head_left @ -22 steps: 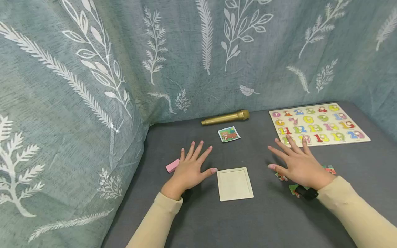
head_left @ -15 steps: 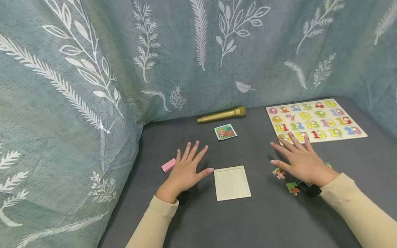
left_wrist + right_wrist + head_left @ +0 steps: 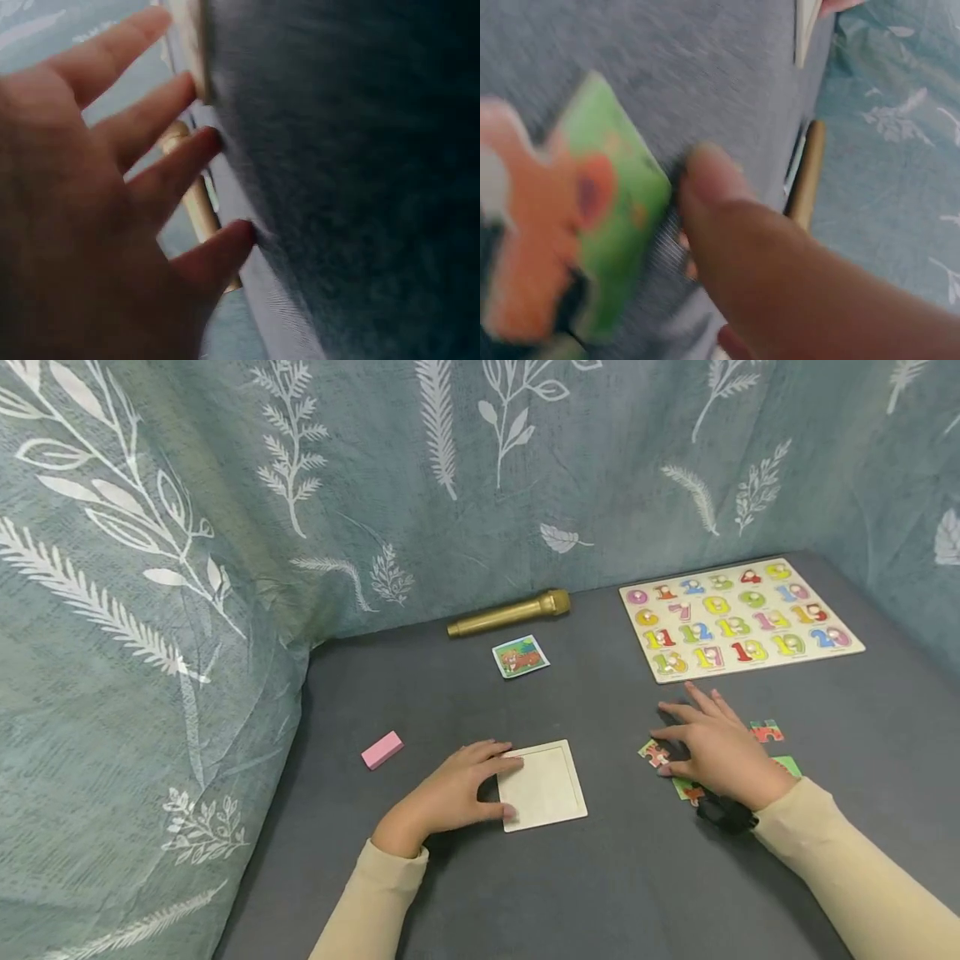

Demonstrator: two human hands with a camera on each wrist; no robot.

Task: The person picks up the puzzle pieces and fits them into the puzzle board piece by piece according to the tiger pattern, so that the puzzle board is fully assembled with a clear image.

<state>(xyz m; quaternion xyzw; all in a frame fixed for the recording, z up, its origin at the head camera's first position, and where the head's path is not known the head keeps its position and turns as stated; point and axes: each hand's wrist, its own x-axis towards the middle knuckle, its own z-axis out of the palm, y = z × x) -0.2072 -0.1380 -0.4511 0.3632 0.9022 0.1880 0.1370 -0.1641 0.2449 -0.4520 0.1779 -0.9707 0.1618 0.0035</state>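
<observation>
My left hand (image 3: 457, 789) reaches over the left edge of a square, pale wooden puzzle tray (image 3: 543, 787), fingertips and thumb at its border. Its fingers (image 3: 154, 180) look spread in the left wrist view. On the right, my right hand (image 3: 720, 756) is low over loose jigsaw pieces, palm down. Its thumb and forefinger stand either side of one orange-and-green piece (image 3: 654, 753), apart from each other. A second piece (image 3: 686, 790) lies under the thumb side; it shows large as a green-and-orange piece (image 3: 622, 202) in the right wrist view. Another piece (image 3: 767, 732) lies beyond the hand.
A small picture card (image 3: 521, 657) lies behind the tray, with a gold microphone (image 3: 510, 614) along the curtain (image 3: 480, 527). The number peg puzzle board (image 3: 738, 667) fills the back right. A pink block (image 3: 382, 750) sits left of the left hand.
My left hand has come down and right onto the tray's edge, its fingers less spread. My right hand has lowered towards the jigsaw pieces, thumb and forefinger closer together. The head view has shifted.
</observation>
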